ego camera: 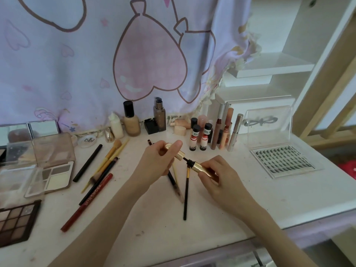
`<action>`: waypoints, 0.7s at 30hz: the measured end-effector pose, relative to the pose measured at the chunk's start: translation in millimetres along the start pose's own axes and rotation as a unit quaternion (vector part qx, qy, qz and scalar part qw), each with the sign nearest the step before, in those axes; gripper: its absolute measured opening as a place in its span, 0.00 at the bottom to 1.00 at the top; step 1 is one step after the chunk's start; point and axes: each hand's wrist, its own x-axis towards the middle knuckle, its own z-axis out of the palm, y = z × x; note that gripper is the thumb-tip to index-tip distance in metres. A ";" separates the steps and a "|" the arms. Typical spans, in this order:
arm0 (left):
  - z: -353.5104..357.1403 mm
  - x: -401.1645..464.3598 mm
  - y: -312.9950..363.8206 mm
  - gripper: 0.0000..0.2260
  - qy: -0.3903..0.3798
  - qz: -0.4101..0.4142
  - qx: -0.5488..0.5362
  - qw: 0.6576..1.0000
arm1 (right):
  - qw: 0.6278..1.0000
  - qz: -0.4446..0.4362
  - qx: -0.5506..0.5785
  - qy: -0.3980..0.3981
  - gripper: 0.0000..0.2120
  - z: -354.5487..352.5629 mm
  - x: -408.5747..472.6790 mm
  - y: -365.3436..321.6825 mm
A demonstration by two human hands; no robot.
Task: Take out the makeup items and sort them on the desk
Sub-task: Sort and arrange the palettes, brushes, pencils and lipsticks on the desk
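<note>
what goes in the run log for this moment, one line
left hand: holds gold cap | right hand: holds gold tube | state: cap pulled apart from tube, wand showing | place: above desk

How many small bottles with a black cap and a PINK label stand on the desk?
2. Left bottle and right bottle stand side by side, right of centre, before the lip glosses. More may hide behind.

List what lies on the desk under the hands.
Under the left hand and right hand: a black-handled brush and two pencils. Their upper ends are covered by the hands and gold mascara.
</note>
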 end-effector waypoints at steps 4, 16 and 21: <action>9.5 1.0 -10.9 0.28 0.029 0.022 0.149 0.988 | 0.996 0.067 -0.041 0.031 0.06 -8.7 -4.4 15.4; -26.2 -16.2 -65.9 0.16 0.110 0.129 0.453 0.875 | 0.969 0.167 -0.165 0.075 0.08 -15.5 -15.4 41.6; -27.4 -16.3 -66.5 0.16 0.090 0.115 0.454 0.879 | 0.964 0.178 -0.163 0.108 0.08 -13.3 -16.2 41.4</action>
